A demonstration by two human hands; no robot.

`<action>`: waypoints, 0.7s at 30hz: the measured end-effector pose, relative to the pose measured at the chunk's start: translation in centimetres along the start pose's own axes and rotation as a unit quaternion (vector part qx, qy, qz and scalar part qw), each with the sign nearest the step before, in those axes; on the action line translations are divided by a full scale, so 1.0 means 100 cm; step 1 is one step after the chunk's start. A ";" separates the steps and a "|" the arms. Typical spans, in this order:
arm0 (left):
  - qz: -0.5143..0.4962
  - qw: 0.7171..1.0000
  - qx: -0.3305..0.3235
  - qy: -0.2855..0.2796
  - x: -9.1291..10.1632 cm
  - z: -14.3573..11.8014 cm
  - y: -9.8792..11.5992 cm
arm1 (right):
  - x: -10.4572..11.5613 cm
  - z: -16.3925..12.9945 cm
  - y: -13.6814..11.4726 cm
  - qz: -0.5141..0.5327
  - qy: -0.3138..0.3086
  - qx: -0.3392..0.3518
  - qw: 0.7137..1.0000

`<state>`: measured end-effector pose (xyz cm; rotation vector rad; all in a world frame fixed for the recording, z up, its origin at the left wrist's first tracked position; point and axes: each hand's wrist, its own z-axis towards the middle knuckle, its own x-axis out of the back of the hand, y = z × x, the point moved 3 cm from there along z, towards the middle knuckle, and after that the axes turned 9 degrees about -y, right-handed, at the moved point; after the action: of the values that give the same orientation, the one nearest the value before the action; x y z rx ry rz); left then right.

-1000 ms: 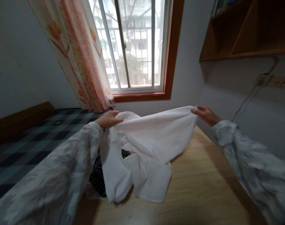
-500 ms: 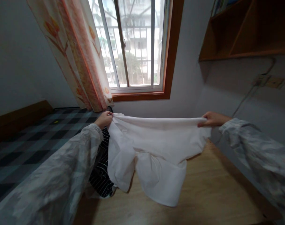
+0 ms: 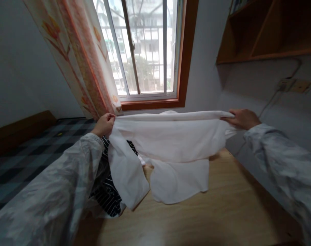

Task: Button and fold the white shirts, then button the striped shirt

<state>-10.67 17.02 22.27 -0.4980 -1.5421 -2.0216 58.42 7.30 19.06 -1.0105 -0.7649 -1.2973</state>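
Note:
A white garment [image 3: 170,140], with what look like sleeves hanging down, is stretched between my two hands above the wooden tabletop [image 3: 222,205]. My left hand [image 3: 104,123] pinches its upper left corner, fingers closed. Its upper right corner is gripped by my right hand [image 3: 243,119], thumb on top. The lower parts of the white cloth drape towards the tabletop. Behind and under its left side lies a black cloth with white stripes [image 3: 110,194], partly hidden by the garment and my left sleeve.
On the left is a bed with a checked cover [image 3: 58,147] and a wooden headboard [image 3: 22,128]. A window [image 3: 150,58] with a flowered curtain [image 3: 81,68] is ahead. At the right, a wooden shelf [image 3: 247,44] hangs above a wall socket [image 3: 293,85] with a cable.
Both hands have risen slightly and moved a little further apart, pulling the white garment's top edge up. Its lower hem has swung up and away, and more of the striped cloth shows.

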 end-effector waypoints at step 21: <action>0.223 0.975 0.009 0.009 -0.034 0.021 -0.044 | -0.074 0.006 0.077 0.098 -0.081 -0.104 0.986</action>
<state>-10.82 20.61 17.55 -0.7428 -1.2956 -1.6576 64.97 10.65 11.35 -1.3391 -0.6414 -1.1503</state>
